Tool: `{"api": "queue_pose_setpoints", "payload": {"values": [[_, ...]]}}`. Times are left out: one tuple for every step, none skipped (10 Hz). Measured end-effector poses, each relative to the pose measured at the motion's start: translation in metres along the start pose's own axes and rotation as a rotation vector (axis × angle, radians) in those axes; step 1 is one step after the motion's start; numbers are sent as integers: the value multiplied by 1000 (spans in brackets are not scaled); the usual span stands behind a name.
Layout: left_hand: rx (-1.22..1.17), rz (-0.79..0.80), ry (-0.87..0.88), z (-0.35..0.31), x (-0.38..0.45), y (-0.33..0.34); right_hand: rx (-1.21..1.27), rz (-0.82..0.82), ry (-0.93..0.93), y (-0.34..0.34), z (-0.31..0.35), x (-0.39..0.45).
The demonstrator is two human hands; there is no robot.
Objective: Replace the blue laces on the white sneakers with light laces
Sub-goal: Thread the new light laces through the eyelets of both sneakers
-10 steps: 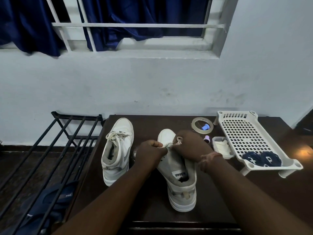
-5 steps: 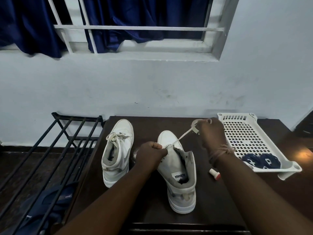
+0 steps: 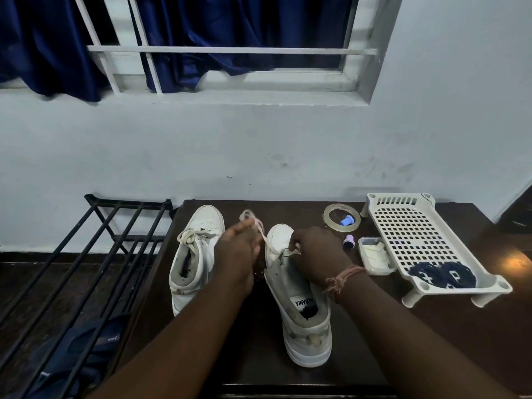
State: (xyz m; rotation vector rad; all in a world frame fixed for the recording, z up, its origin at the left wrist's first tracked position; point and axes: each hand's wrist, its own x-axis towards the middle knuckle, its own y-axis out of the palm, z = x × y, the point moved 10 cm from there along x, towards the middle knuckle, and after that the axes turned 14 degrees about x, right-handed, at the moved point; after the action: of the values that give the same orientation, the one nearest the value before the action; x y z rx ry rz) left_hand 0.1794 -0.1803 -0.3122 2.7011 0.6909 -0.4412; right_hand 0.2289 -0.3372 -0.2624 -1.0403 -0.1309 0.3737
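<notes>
Two white high-top sneakers stand on the dark table. The left sneaker [image 3: 198, 254] carries a tied light lace. The right sneaker [image 3: 299, 298] sits between my hands, toe pointing away. My left hand [image 3: 239, 249] holds a blurred loop of the light lace [image 3: 253, 223] just left of the toe. My right hand [image 3: 316, 254] pinches the other end of the lace at the sneaker's front eyelets. Two coiled blue laces [image 3: 443, 275] lie in the white perforated tray [image 3: 408, 226] at the right.
A tape roll [image 3: 331, 223] with a small blue cap inside it, a purple cap [image 3: 349, 241] and a small clear box [image 3: 374, 256] of light material sit between the sneaker and the tray. A black metal rack [image 3: 95, 254] stands left of the table, dark footwear beneath.
My right hand came back from the tape roll to the sneaker's eyelets. My left hand let go of the sneaker's side and lifted a loop of lace toward the toe.
</notes>
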Motion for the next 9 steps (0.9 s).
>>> {"api": "queue_pose_setpoints", "payload": {"values": [[-256, 28, 59, -24, -1, -1, -98, -47, -81, -1, 9, -1], [-78, -90, 44, -17, 2, -15, -130, -70, -132, 3, 15, -1], [249, 103, -117, 15, 0, 6, -124, -46, -103, 6, 14, -1], [379, 251, -141, 31, -10, 27, 3, 40, -25, 11, 7, -1], [488, 190, -58, 27, -9, 26, 145, 110, 51, 13, -2, -1], [583, 133, -35, 27, -1, 15, 254, 12, 136, -15, -19, 5], [678, 168, -10, 28, -2, 19, 391, -59, 222, -47, -28, 0], [478, 255, -88, 36, -3, 27, 369, 9, 254, -43, -31, -8], [267, 271, -149, 41, 1, 30, 327, 74, 267, -34, -32, -13]]}}
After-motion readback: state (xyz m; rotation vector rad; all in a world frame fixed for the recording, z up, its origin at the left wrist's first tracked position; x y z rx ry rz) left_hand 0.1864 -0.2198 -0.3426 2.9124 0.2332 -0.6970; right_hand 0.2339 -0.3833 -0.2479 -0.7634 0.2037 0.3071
